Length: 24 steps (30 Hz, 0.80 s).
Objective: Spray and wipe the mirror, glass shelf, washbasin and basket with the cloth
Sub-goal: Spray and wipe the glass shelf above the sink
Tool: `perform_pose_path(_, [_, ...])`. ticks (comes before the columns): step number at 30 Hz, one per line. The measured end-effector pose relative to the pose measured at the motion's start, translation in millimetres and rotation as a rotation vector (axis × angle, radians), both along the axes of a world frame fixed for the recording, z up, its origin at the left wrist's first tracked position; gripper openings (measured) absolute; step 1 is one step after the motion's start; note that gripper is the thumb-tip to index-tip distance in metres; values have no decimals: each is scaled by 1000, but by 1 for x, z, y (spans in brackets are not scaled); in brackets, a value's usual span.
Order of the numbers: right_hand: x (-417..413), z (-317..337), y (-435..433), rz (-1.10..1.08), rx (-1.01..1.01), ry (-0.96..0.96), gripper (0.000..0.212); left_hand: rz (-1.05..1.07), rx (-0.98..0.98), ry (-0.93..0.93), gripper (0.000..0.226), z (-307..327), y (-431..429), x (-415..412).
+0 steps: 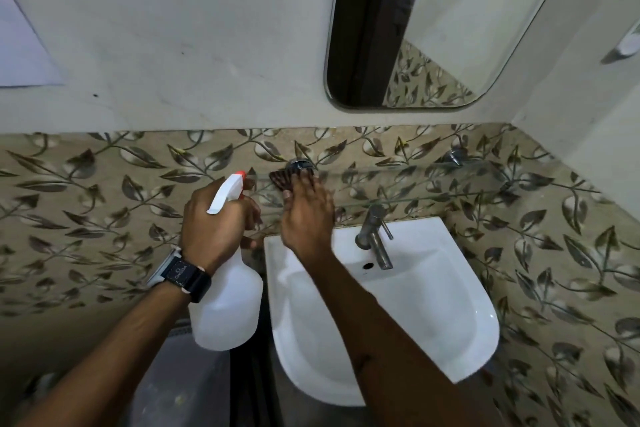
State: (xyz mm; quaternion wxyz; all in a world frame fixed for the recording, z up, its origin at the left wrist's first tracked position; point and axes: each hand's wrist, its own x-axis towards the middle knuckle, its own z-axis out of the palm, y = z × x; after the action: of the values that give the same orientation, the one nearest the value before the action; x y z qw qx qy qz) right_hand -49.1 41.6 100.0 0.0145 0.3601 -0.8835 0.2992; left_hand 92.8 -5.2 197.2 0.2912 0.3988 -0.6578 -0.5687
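My left hand (211,225) grips the neck of a white spray bottle (227,308) with a red-tipped nozzle, held upright to the left of the washbasin (450,305). My right hand (306,215) lies flat on a dark brown cloth (280,179), pressing it on the left end of the glass shelf (433,184). The shelf runs across the leaf-patterned tiles above the basin. The mirror (433,28) hangs on the wall above the shelf. No basket is visible.
A steel tap (375,236) stands at the back of the basin, just right of my right hand. Chrome shelf brackets (455,154) are fixed to the tiles. A side wall closes in on the right. A grey bin-like object (180,385) sits below the bottle.
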Motion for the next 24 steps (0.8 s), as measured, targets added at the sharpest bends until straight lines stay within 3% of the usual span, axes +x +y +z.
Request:
perform_pose_path(4, [27, -2, -30, 82, 76, 13, 60, 34, -52, -44, 41, 2, 0, 17])
perform_pose_path(9, [44, -2, -42, 252, 152, 105, 75, 90, -99, -60, 35, 5, -3, 28])
perform_pose_path(12, [34, -4, -32, 415, 141, 193, 68, 99, -113, -72, 21, 5, -2, 28])
perform_pose_path(14, [26, -3, -22, 459, 110, 185, 61, 99, -94, -51, 26, 6, -1, 25])
perform_pose_path(18, [-1, -6, -1, 322, 85, 134, 55, 101, -34, 1, 44, 6, 0, 25])
perform_pose_path(24, [-80, -3, 71, -4, 6, 71, 57, 94, -27, -9, 42, -3, -2, 33])
